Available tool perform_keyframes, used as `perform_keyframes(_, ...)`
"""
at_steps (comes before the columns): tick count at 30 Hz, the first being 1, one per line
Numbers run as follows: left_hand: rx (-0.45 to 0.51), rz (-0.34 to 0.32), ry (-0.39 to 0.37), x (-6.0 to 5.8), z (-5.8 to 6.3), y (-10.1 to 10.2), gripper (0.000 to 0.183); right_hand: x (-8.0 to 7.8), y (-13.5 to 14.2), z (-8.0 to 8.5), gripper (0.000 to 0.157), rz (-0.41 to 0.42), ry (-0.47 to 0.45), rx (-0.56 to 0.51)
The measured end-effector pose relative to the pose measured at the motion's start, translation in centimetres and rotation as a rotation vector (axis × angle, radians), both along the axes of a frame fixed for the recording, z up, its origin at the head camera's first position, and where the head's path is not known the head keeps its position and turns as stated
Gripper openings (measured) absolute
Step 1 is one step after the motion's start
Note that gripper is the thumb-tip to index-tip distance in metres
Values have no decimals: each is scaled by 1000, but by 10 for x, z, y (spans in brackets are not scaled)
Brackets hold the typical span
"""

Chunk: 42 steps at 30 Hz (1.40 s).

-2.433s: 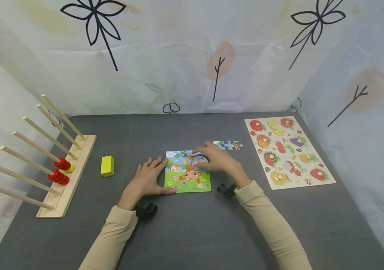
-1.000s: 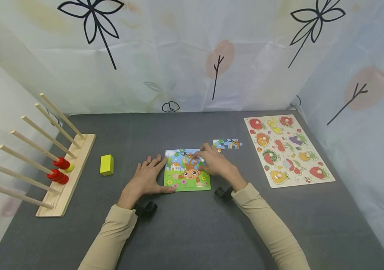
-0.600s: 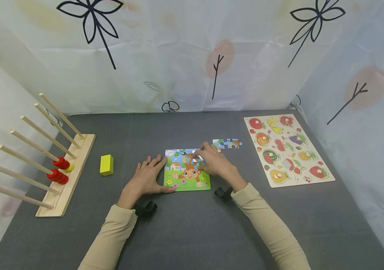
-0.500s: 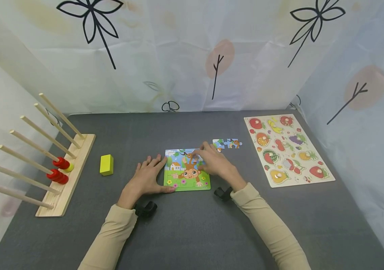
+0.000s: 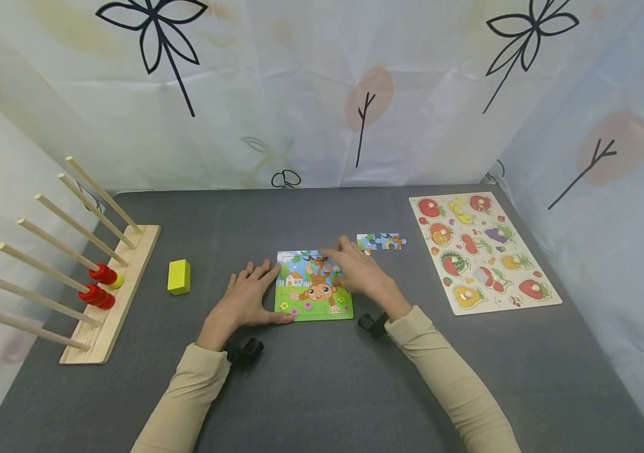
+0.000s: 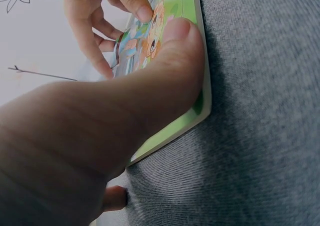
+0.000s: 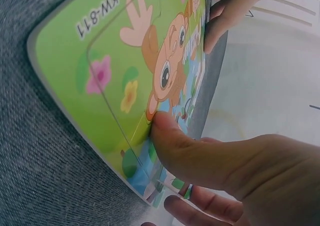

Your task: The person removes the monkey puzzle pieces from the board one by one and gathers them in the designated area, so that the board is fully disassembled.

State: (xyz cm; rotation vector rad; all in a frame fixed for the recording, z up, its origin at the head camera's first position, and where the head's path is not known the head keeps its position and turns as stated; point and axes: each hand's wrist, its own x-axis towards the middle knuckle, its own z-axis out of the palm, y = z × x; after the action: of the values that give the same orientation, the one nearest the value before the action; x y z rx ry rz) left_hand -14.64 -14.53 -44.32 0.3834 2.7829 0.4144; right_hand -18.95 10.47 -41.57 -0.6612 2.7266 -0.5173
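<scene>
Head: puzzle (image 5: 314, 289) flat on the dark grey counter (image 5: 310, 390), mid-frame, monkey picture up. Left hand (image 5: 247, 296) along its left side, fingers spread wide, thumb on the near left corner. Right hand (image 5: 358, 269) over the upper right part, fingers bent down onto it at a medium gap. Two loose pieces (image 5: 381, 241) sit side by side just past the right hand, off the puzzle. Fruit board (image 5: 483, 251) flat at far right. Yellow block (image 5: 179, 277) left of the left hand, near the peg rack (image 5: 129, 274), which carries red rings (image 5: 99, 297) and a yellow ring (image 5: 117, 282). Printed cloth (image 5: 299, 138) behind. Left wrist: left thumb lies over the puzzle's edge close to the corner; right thumb tip on the picture, other right fingers at the far side. Right wrist: right thumb on the picture by the monkey's ear, a raised edge near the fingers below it. Can't tell if they pinch a piece. "KW-811" readable on the green border.
</scene>
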Motion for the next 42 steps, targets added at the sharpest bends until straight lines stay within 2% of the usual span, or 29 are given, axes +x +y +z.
perform_keyframes(15,15,-13,-2,-1,0,-2,118,2,2,2,71,-5,61,40)
perform_keyframes(29,3,-12,2,-1,0,-1,118,2,3,4,68,-19,82,69)
perform_keyframes(42,12,-6,-15,0,0,0,118,-2,3,3,62,-37,46,74)
